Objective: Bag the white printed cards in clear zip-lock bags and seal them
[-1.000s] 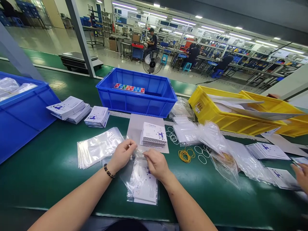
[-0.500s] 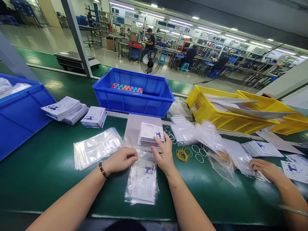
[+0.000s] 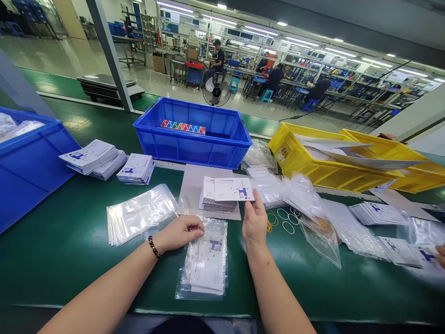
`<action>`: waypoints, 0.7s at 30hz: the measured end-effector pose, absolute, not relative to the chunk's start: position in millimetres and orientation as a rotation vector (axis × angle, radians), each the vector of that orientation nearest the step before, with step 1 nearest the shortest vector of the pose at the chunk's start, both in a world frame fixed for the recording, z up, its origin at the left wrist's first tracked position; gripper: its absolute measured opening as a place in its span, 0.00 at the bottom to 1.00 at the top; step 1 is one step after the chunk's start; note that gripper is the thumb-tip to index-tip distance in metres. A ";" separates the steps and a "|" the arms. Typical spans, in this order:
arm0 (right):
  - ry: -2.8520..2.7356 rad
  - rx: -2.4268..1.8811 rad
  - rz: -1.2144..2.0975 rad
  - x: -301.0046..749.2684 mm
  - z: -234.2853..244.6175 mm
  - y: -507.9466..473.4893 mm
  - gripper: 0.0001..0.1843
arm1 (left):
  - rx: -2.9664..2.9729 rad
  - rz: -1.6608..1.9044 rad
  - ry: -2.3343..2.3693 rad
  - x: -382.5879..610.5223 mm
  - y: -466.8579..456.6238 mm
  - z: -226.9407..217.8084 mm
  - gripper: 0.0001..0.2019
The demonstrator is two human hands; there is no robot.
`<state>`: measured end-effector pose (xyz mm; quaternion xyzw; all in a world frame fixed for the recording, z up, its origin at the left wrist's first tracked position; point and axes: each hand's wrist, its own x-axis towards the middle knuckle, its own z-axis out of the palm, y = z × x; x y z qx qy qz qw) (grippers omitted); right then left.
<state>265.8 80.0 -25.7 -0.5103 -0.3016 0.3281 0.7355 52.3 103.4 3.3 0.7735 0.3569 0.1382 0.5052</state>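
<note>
My right hand (image 3: 255, 223) pinches a white printed card (image 3: 233, 189) by its lower edge and holds it just above the stack of cards (image 3: 217, 200) on a grey sheet. My left hand (image 3: 181, 230) is curled, fingers pressed together on the open top corner of a clear plastic bag (image 3: 204, 260) that lies flat on the green table and holds several printed cards. The bag sits between my two forearms.
A pile of empty clear bags (image 3: 139, 217) lies to the left, more card stacks (image 3: 95, 157) behind it. Blue bins (image 3: 193, 134) and yellow bins (image 3: 313, 160) stand at the back. Rubber bands (image 3: 274, 219) and loose bags (image 3: 313, 208) lie to the right.
My right hand left the bag, reached to the card stack and lifted one card off it. My left hand stayed on the bag's mouth. A co-worker's hand at the right withdrew.
</note>
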 end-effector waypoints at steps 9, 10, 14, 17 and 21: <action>-0.438 -1.156 0.766 283.0 -29.2 89.1 0.18 | 1.865 0.311 0.800 56.3 101.3 -0.8 0.07; -0.462 -1.151 0.744 283.2 -26.6 87.9 0.18 | 1.865 0.319 0.799 56.3 101.6 -0.8 0.07; -0.632 -1.171 0.786 279.0 -15.5 79.7 0.18 | 1.829 0.383 0.777 54.5 102.9 -0.3 0.08; -0.799 -1.225 0.863 275.1 -12.3 75.0 0.12 | 1.747 0.449 0.768 53.8 102.4 -0.1 0.09; -1.136 -1.292 1.015 271.2 -9.0 70.2 0.06 | 1.674 0.476 0.796 57.4 98.2 -2.5 0.10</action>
